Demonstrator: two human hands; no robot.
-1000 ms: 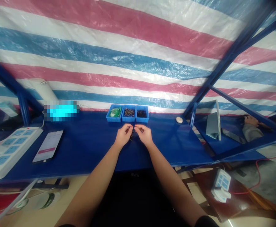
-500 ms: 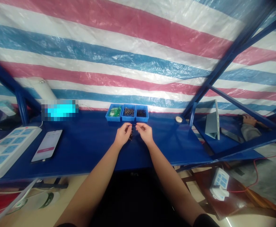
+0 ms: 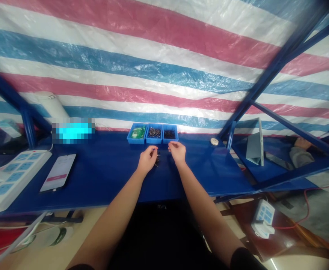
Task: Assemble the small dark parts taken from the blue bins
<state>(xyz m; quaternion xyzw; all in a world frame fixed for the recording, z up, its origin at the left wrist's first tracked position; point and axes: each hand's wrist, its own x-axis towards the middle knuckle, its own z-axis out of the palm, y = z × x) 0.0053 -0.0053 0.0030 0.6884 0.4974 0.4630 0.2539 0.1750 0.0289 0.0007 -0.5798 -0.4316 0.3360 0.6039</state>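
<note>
My left hand (image 3: 147,159) is closed in a pinch over the blue tabletop (image 3: 105,168). What its fingertips hold is too small to make out. Just right of those fingers lies a little heap of small dark and brassy parts (image 3: 157,160), partly hidden by the hand. My right hand (image 3: 178,153) is also pinched, in front of the blue bin of small black parts (image 3: 169,134); its fingertips hide anything between them. Beside that bin stands another with small shiny metal parts (image 3: 154,133), then a bin holding a green plastic bag (image 3: 138,132).
On the left lie a phone (image 3: 58,172) and a large white power strip (image 3: 15,176). A round whitish object (image 3: 214,141) sits at the right, near the blue frame post (image 3: 231,135). Beyond it are a tablet on a stand (image 3: 255,144) and another person's sleeve (image 3: 302,156).
My right hand has moved right and slightly back, away from the left hand, toward the bin of black parts. My left hand stays pinched in nearly the same place.
</note>
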